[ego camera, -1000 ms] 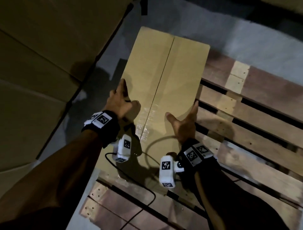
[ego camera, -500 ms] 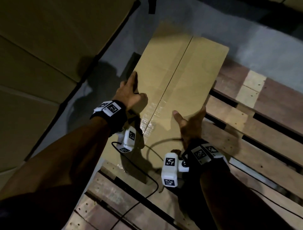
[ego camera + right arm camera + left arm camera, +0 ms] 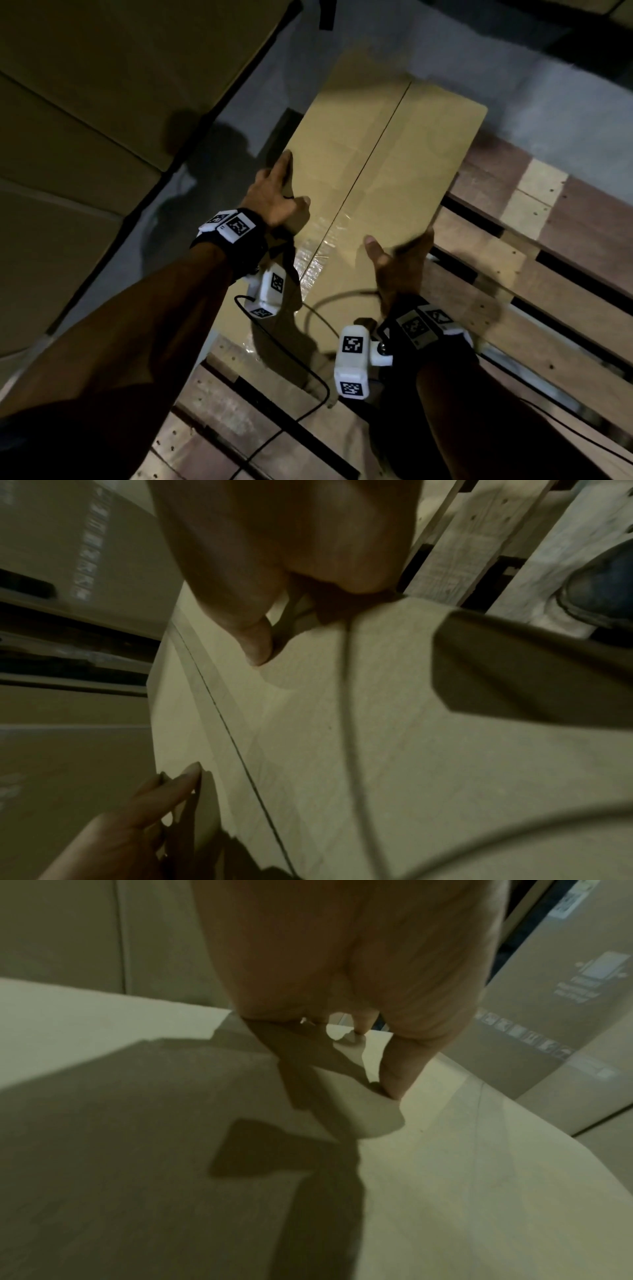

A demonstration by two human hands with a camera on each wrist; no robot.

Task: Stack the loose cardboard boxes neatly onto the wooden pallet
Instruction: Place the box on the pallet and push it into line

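Big cardboard stacks (image 3: 78,113) fill the left side, grey floor (image 3: 445,44) beyond. Printed handling pictograms and a label show on a neighbouring carton (image 3: 561,1010) in the left wrist view; too blurred to read.

Wooden pallet (image 3: 534,260) runs from bottom centre to right, slats on a diagonal, dark gaps between them.

Cardboard box (image 3: 387,178) lies flat on the pallet's left edge. Long axis runs from near the person up and slightly right, away from them. Far end reaches past the pallet over the floor. Taped centre seam follows the long axis; clear tape glints at the near end. No brand or writing visible on top.

Left hand (image 3: 274,200) is on the box's left edge: thumb on the top face, index finger straight along the edge, other fingers hidden down the side. Holding the edge.

Right hand (image 3: 399,260) is at the right edge: thumb spread onto the top face, fingers over the side, blurred. Holding that edge.

Both wrists carry white camera modules (image 3: 352,366) with black-and-white square markers; black cable (image 3: 301,414) trails across the pallet.

A dark shoe (image 3: 599,588) stands on a slat in the right wrist view.
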